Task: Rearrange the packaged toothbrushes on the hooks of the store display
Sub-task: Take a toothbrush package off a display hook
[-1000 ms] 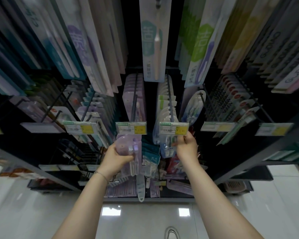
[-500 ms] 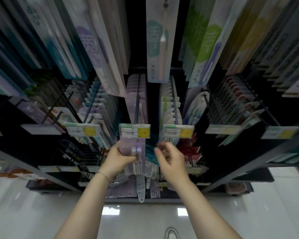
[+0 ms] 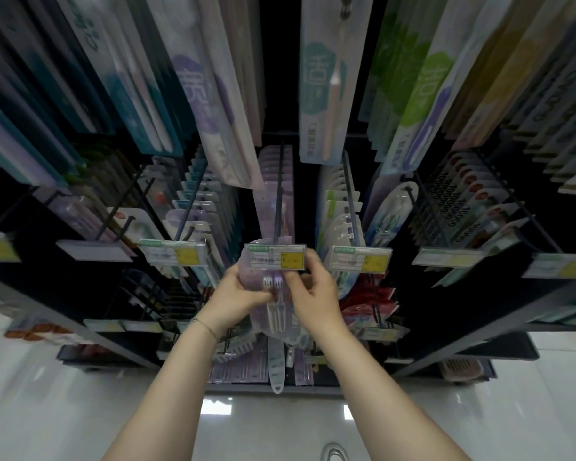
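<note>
A glossy white floor (image 3: 80, 394) is seen below the grip, and a dark display rack (image 3: 463, 321) of hooks is spread all around it. The lilac toothbrush pack (image 3: 273, 314) is clasped at its left edge by the left hand (image 3: 233, 297) and pinched at its upper right by the right hand (image 3: 316, 294). It is held just under a price tag (image 3: 275, 261), whose print is too blurred to read. "1000000" can be read on the dark packs (image 3: 453, 207) up and to the right of the grip.

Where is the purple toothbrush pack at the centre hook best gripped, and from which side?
Probably by its flat upper side edges, from the front, below the price tag. The purple toothbrush pack is thin card with brushes down the middle; an edge pinch like that of the left hand leaves its top free for the hook.
</note>
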